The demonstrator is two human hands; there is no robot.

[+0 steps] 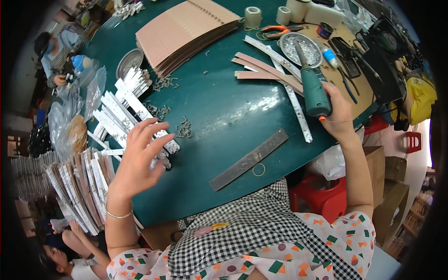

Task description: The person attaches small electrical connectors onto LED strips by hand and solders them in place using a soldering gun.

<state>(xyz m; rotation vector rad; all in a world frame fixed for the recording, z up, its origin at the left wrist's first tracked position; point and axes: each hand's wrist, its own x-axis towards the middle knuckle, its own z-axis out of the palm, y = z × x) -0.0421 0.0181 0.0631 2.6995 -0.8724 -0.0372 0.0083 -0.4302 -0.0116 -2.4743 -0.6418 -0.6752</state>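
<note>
My right hand (337, 109) is closed around the green handle of a handheld tool (313, 88) with a tapering grey shaft; I cannot make out its exact kind. Its shaft reaches over a round metal dish (289, 46) of small shiny pieces. My left hand (142, 156) hovers with fingers spread beside a heap of white strips (114, 112), holding nothing. Little dark metal parts (184, 128) lie in piles near its fingertips. A dark flat bar (249, 160) rests between my hands, with a rubber band (258, 169) beside it. Pink and white strips (266, 70) lie left of the tool.
A stack of pink boards (186, 35) sits at the far side of the green table (210, 109). Orange-handled pliers (275, 31), white rolls (253, 17) and a blue-capped bottle (330, 57) stand at right. Stacked strips (74, 186) and two other people are at left.
</note>
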